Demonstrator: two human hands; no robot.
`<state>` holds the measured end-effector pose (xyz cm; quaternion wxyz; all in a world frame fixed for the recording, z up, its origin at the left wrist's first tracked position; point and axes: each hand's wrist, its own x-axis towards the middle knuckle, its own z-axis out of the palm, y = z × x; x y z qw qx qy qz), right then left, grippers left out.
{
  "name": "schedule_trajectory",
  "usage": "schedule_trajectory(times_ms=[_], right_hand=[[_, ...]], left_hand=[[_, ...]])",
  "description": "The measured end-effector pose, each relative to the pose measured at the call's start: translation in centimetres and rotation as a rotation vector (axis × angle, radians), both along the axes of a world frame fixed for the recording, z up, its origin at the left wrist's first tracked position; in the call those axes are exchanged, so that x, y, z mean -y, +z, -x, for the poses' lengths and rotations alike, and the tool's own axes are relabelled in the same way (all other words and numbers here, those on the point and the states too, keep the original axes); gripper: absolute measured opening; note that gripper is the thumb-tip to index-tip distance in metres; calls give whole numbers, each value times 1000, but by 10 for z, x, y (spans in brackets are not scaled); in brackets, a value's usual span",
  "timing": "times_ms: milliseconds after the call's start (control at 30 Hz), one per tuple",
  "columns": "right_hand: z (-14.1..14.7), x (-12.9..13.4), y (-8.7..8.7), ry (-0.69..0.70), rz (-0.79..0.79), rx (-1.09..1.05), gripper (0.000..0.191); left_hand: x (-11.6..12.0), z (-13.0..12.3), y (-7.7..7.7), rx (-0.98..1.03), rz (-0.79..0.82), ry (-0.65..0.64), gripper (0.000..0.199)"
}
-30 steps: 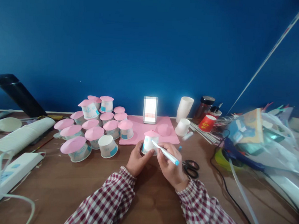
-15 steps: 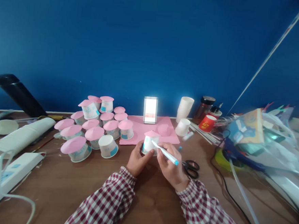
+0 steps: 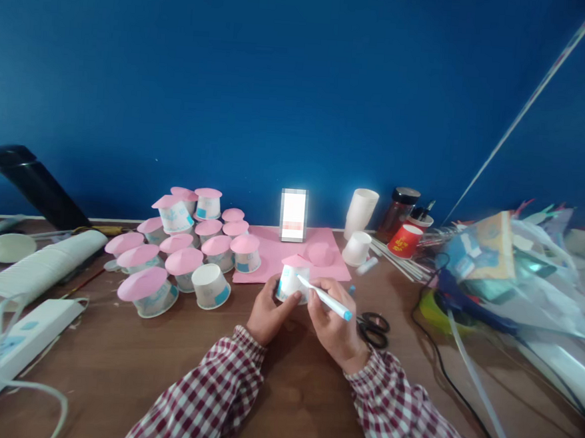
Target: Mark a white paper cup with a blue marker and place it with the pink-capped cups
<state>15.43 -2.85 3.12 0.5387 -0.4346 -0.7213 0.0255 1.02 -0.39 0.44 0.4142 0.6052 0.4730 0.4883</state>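
A white paper cup (image 3: 292, 283) with a pink paper cone on top stands upright in front of me. My left hand (image 3: 272, 310) grips its lower left side, thumb across the front. Closed round a white marker with a light blue end (image 3: 331, 303), my right hand (image 3: 335, 329) holds the tip against or very near the cup's front. Behind the cup lies pink paper (image 3: 270, 247), with a round pink piece (image 3: 321, 254) on it. Several pink-topped cups (image 3: 184, 262) stand to the left, beside one bare upturned cup (image 3: 211, 287).
Black scissors (image 3: 373, 329) lie right of my right hand. Farther back are a white cup (image 3: 357, 249), a cup stack (image 3: 362, 212), a red cup (image 3: 405, 241) and a jar (image 3: 399, 213). A power strip (image 3: 17, 353) is at left; a glue gun (image 3: 476, 308) and plastic bags at right.
The marker's blue end has shifted very slightly right and down. Both hands keep their hold, and the cup remains in nearly the same place.
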Motion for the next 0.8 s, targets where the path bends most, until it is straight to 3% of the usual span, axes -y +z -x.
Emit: schedule_trajectory(times_ms=[800], right_hand=[[0, 0, -2, 27, 19, -21, 8]], left_hand=[[-1, 0, -1, -14, -9, 17, 44]])
